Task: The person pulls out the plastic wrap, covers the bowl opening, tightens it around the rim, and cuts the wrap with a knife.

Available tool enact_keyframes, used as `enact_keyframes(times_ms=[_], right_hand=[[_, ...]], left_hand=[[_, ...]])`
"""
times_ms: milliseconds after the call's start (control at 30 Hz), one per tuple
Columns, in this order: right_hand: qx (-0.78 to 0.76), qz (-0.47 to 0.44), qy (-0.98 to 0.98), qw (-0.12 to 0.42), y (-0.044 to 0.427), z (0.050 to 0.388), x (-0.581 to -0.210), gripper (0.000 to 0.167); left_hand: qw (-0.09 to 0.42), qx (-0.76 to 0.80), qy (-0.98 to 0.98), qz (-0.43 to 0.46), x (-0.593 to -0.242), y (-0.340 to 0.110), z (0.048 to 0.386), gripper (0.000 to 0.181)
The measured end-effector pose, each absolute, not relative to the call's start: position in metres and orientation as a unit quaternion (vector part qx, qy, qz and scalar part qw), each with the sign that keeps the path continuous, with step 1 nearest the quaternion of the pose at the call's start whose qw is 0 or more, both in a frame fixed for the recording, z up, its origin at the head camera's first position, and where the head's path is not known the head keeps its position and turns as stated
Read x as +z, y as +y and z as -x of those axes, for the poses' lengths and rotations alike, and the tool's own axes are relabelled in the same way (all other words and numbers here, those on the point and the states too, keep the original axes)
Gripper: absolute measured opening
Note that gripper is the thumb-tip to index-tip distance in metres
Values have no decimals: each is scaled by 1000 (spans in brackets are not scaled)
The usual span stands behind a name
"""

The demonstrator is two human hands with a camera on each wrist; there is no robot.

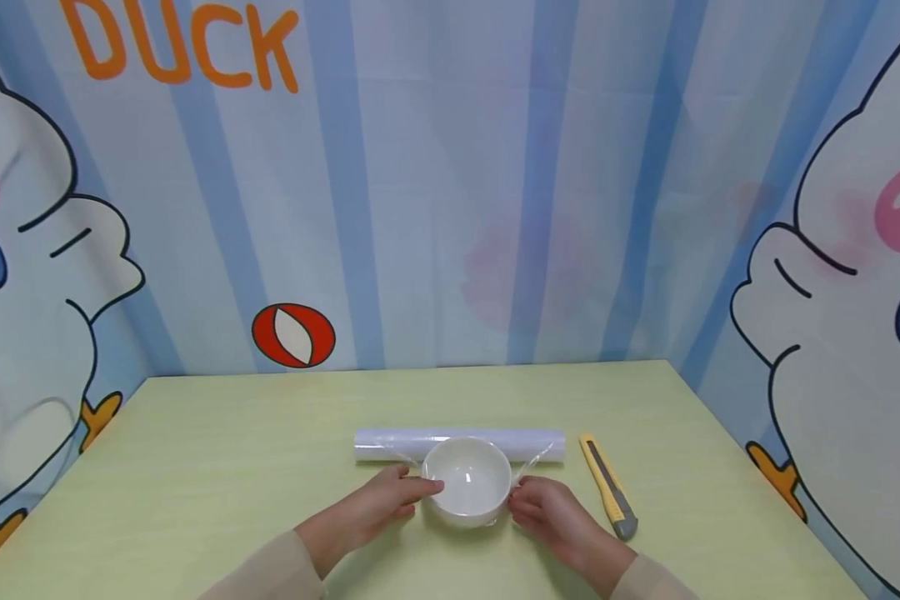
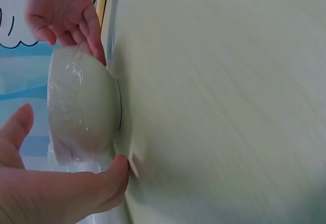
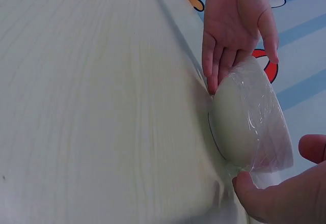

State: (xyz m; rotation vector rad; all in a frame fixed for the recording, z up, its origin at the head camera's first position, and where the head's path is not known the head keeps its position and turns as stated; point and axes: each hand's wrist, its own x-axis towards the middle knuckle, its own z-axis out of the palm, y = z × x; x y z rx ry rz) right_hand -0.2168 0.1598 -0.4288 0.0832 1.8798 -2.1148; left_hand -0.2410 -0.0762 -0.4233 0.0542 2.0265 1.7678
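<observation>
A white bowl (image 1: 468,483) stands on the table, with clear plastic film (image 2: 76,81) clinging over its upper side and loose film ends (image 1: 536,457) sticking out left and right. My left hand (image 1: 375,508) is at the bowl's left side, thumb over the rim, fingers low against the film. At the right side, my right hand (image 1: 558,521) has its fingers by the lower wall and the film. In the right wrist view, the left hand (image 3: 237,25) shows its palm, fingers fairly straight under the bowl (image 3: 232,122). Both thumbs stand apart from the fingers in the wrist views.
Behind the bowl lies a roll of film (image 1: 390,444), left to right across the pale green table (image 1: 255,442). A yellow and grey box cutter (image 1: 607,487) lies right of the roll, near my right hand. A printed curtain (image 1: 435,183) hangs behind the table.
</observation>
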Motion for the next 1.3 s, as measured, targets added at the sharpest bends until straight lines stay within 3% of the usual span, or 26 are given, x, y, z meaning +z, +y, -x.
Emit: enact_keyframes(times_ms=[100,233,333,467,633,800,933,1300], right_hand=[[-746,13,641,178,159,217,-427,9],[-748,26,636,191,159,218,-427,12],[-730,27,654,194,159,218,-427,32],[-712,36,672,201,156,218,-425,60],[-715,36,670,195,152,217,-426,56],[-721,36,668,181,148,215,-428,51],[-722,13,671,168,133,209,-425,58],[-734,-46,661,148,112,209,-421,69]], left_hand=[[231,645,727,-47,-423,-69,240,78],[215,644,731,-73,-423,-59,238,68],[188,632,747,-80,-423,-54,235,72],[162,597,784,-48,-424,-46,230,96],[128,557,821,-8,-427,-39,227,114],[93,550,830,10,-429,-35,225,112],[77,544,835,21,-434,-35,222,109],[127,558,820,1,-435,-42,218,109]])
